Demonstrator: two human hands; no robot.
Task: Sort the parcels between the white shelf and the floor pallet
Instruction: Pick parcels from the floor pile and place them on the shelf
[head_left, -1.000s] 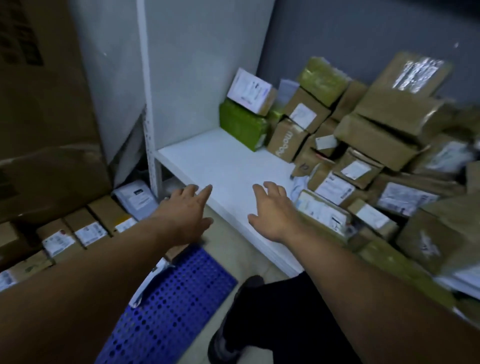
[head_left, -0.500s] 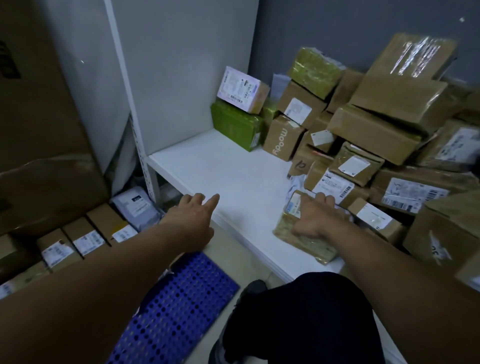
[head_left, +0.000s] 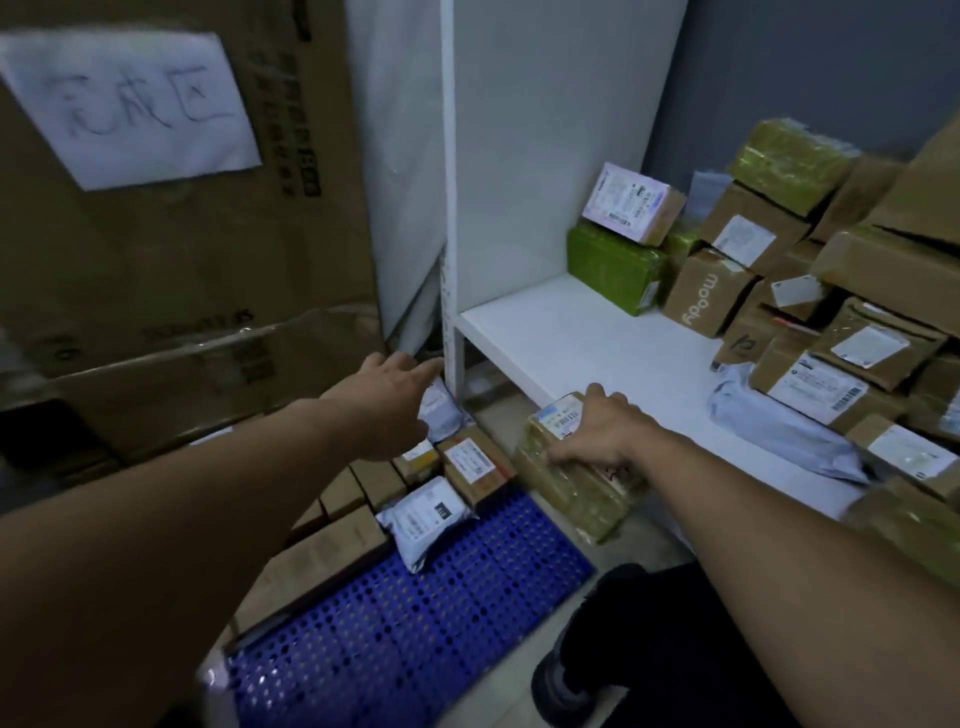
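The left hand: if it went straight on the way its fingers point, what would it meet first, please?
Probably the shelf's white upright post, just beyond the fingertips of the left hand; the grey mailer bag at its foot lies slightly below that line. Depth is unclear.

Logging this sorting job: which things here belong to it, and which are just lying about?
Job: right hand gripping the tape-wrapped parcel; left hand; white shelf; blue pallet; parcel pile.
Lying about: large carton; black shoe; grey wall.
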